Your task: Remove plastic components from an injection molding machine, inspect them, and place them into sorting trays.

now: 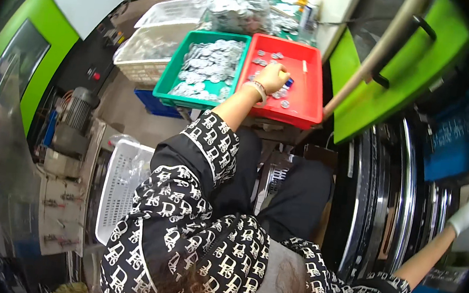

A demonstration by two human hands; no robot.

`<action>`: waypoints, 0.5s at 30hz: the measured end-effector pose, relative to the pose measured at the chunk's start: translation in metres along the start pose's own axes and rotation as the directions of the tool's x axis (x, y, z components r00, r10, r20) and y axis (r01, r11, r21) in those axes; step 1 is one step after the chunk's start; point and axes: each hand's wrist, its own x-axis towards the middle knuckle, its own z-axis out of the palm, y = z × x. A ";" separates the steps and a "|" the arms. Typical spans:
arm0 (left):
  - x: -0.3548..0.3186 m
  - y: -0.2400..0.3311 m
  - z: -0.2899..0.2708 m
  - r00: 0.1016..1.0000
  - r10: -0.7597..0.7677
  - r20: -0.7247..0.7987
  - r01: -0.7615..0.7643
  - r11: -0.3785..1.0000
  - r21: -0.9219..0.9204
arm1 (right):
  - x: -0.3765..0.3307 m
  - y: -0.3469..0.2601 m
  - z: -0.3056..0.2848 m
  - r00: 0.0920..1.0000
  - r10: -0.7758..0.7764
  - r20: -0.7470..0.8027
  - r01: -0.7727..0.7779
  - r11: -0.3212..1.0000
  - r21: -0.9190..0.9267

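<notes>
My left hand [273, 78], bare with a bracelet at the wrist, reaches over the red tray [308, 105]. Its fingers are curled closed, and what they hold is hidden. A small blue piece [289, 83] shows right beside the fingers; I cannot tell whether it is gripped. Small round grey parts [285, 104] lie scattered in this tray, with a thin white stick [304, 67] near its right side. Many similar parts [212, 59] are heaped in the green tray [165, 83] to the left. Far right, my right hand [465, 217], in a white glove, is at the machine's pale surface; its fingers are indistinct.
Behind the trays stand a stuffed clear bag [239, 6] and a white bottle [311, 10]. White baskets [135, 60] are at the left, another white basket [120, 186] beside my leg. A green machine door [401, 61] and metal bars [408, 191] lie to the right.
</notes>
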 end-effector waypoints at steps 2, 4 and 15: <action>-0.020 -0.023 -0.028 0.941 0.241 -0.236 -0.213 0.967 0.139 | -0.017 -0.032 -0.006 1.000 0.015 0.020 -0.019 0.984 0.179; -0.035 -0.055 -0.062 0.952 0.087 -0.292 -0.024 0.977 0.212 | -0.031 -0.056 -0.011 0.998 0.015 0.061 -0.031 0.959 0.282; -0.028 -0.151 -0.080 0.992 0.046 -0.117 0.023 0.846 0.533 | -0.075 -0.134 -0.009 0.986 -0.008 0.164 -0.051 0.936 0.348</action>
